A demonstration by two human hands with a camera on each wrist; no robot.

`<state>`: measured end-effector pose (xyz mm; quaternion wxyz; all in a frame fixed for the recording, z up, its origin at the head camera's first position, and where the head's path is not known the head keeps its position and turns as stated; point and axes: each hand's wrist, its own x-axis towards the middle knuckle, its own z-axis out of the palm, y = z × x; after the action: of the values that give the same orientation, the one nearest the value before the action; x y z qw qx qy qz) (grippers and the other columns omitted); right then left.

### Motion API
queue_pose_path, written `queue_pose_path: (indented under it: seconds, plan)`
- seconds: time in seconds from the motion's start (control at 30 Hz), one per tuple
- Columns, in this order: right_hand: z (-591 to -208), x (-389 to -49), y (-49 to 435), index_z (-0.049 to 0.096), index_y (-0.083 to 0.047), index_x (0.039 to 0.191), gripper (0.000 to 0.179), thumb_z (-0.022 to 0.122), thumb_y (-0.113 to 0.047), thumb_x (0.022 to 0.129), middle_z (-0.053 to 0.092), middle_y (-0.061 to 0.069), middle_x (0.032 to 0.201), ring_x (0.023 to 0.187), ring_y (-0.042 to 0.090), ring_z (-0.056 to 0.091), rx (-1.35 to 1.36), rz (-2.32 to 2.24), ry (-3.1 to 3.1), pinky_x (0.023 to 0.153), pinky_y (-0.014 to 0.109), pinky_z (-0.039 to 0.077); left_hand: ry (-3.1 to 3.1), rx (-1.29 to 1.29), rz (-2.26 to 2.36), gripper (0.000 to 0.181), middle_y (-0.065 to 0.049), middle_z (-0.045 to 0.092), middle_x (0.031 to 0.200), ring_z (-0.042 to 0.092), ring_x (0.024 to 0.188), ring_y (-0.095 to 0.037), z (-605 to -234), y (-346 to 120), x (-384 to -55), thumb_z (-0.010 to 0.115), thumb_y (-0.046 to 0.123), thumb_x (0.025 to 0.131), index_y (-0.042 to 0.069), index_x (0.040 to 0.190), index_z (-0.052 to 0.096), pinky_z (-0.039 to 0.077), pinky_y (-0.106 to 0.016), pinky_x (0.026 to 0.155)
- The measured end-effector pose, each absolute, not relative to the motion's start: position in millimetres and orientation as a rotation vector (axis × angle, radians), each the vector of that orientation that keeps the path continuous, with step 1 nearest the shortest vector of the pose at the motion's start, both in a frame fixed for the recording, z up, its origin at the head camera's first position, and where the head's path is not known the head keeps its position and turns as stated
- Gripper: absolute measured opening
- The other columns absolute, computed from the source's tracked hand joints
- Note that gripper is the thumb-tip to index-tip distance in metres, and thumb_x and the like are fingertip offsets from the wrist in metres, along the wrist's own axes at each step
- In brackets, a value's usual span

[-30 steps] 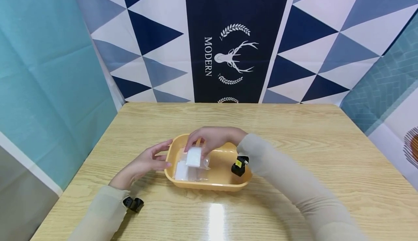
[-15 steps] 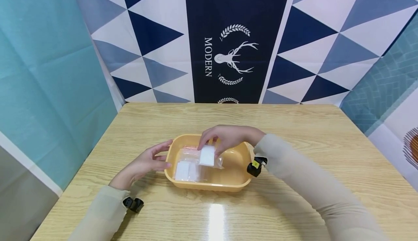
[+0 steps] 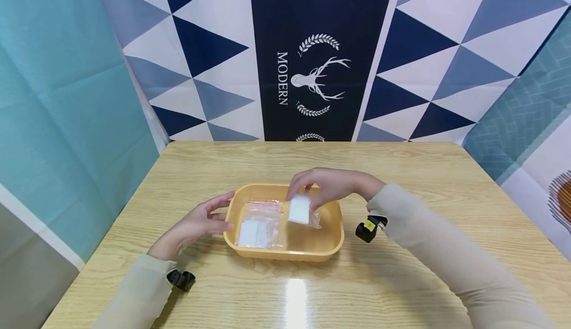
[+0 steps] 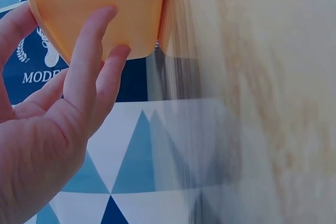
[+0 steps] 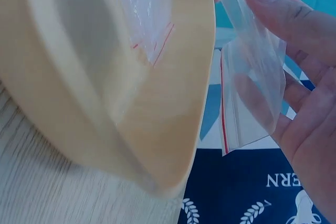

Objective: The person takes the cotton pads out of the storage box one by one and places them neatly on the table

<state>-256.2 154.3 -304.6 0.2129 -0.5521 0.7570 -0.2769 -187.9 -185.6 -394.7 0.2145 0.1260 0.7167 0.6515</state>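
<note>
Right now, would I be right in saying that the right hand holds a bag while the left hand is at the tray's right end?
Not quite: the left hand is at the tray's left end, as the head view shows. The right hand does hold a bag.

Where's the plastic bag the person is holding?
In the head view, the bag is in the right hand, over the right half of the orange tray.
</note>
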Motion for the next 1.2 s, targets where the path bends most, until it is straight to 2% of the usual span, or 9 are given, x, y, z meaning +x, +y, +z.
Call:
queue_pose_path:
  seconds: [0.53, 1.0, 1.2]
  plan:
    - [-303.7, -247.1, 205.4, 0.064, -0.018, 0.118, 0.045, 0.078, -0.016, 0.075, 0.057, -0.005, 0.119, 0.107, 0.017, 0.05, -1.431, -0.789, 2.231, 0.09, 0.041, 0.045, 1.966, 0.366, 1.821, 0.084, -0.025, 0.03, 0.14, 0.05, 0.116, -0.036, -394.5, -187.1, -186.8, 0.072, 0.004, 0.08, 0.007, 0.148, 0.022, 0.052, -0.043, 0.081]
    - [-317.4, -245.5, 239.6, 0.062, -0.008, 0.119, 0.045, 0.074, -0.026, 0.079, 0.057, 0.001, 0.12, 0.109, 0.018, 0.05, -1.433, -0.83, 2.292, 0.089, 0.039, 0.047, 1.937, 0.363, 1.839, 0.085, -0.024, 0.03, 0.141, 0.051, 0.115, -0.036, -395.8, -188.1, -187.4, 0.072, 0.003, 0.08, 0.007, 0.149, 0.021, 0.052, -0.043, 0.081]
    - [-322.2, -246.0, 249.1, 0.062, -0.008, 0.118, 0.044, 0.074, -0.025, 0.079, 0.057, 0.001, 0.12, 0.108, 0.017, 0.05, -1.424, -0.829, 2.328, 0.089, 0.04, 0.047, 1.951, 0.355, 1.833, 0.085, -0.024, 0.03, 0.141, 0.052, 0.114, -0.035, -395.3, -188.1, -187.0, 0.072, 0.003, 0.08, 0.008, 0.148, 0.022, 0.052, -0.043, 0.081]
